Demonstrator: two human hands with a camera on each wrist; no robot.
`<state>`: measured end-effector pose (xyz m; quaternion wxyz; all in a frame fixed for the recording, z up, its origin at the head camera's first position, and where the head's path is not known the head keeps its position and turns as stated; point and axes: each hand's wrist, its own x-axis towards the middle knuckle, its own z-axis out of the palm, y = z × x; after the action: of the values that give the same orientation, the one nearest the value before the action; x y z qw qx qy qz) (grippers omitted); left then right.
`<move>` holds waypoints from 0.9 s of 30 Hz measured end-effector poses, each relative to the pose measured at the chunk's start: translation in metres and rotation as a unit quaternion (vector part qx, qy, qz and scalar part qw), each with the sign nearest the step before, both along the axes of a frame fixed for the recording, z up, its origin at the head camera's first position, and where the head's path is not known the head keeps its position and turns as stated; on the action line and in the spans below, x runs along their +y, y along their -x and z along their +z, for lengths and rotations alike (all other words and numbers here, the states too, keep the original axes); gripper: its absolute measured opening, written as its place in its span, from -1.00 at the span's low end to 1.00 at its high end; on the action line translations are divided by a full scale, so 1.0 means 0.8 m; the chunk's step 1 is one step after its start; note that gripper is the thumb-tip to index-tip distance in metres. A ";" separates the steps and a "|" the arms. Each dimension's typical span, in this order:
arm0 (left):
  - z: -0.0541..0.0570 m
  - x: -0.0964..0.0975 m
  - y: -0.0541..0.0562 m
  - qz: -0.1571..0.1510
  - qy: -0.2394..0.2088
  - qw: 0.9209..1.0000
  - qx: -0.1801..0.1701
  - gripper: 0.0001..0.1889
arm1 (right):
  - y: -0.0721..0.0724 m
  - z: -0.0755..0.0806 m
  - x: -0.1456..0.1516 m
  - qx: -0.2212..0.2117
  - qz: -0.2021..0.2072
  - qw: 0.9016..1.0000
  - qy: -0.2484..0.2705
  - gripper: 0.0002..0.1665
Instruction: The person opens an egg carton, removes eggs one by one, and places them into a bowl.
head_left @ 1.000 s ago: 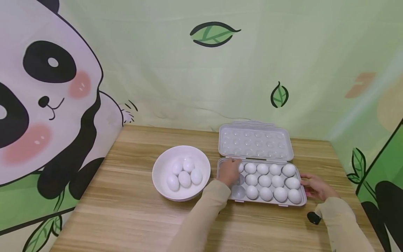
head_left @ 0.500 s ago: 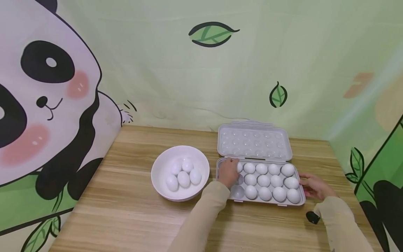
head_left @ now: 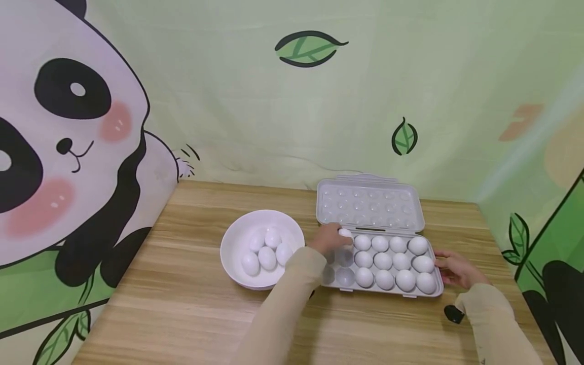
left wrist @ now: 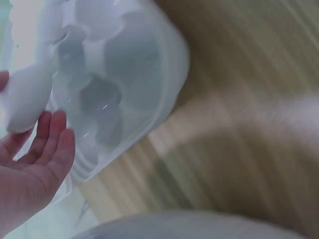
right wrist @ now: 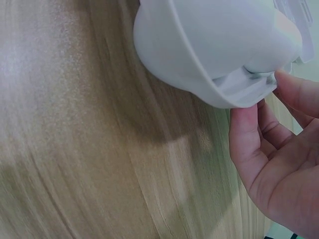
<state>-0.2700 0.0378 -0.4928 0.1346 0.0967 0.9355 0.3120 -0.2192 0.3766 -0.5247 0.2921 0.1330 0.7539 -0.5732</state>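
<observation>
A grey plastic egg box (head_left: 345,289) lies with its lid folded back. White eggs (head_left: 382,261) fill most of its hollows. At its left end my left hand (head_left: 325,238) pinches one white egg (left wrist: 31,97) between thumb and fingers, raised above the hollows in the left wrist view. Bare hollows (left wrist: 99,94) show beside that hand. At the opposite end, my right hand (head_left: 460,269) grips the box's rim, thumb on top and fingers against the outer wall, as the right wrist view shows.
Left of the egg box stands a white bowl (head_left: 230,268) with several white eggs (head_left: 266,258) inside. The open lid (head_left: 370,203) lies towards the back wall. A wooden table (head_left: 182,304) carries everything, and a printed cloth (head_left: 228,101) hangs behind.
My left hand has shifted slightly left and back, bringing the egg up out of the back-row area and exposing hollows at the left end. The right hand keeps its hold.
</observation>
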 end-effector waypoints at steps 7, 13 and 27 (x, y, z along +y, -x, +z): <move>0.022 -0.011 0.015 -0.037 -0.021 0.996 -0.078 -0.70 | 0.010 -0.024 0.019 0.011 0.016 0.999 0.036 -0.28; 0.044 -0.026 0.023 -0.075 -0.100 0.981 -0.150 -0.75 | 0.010 -0.027 0.019 0.012 0.014 0.999 0.032 -0.27; 0.080 -0.098 0.033 -0.105 -0.126 0.972 -0.170 -0.67 | -0.002 0.002 -0.002 -0.004 -0.006 1.000 -0.002 -0.26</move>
<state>-0.2963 -0.0407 -0.4287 0.3104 0.1565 0.8366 0.4233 -0.2177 0.3752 -0.5230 0.2918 0.1400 0.7529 -0.5731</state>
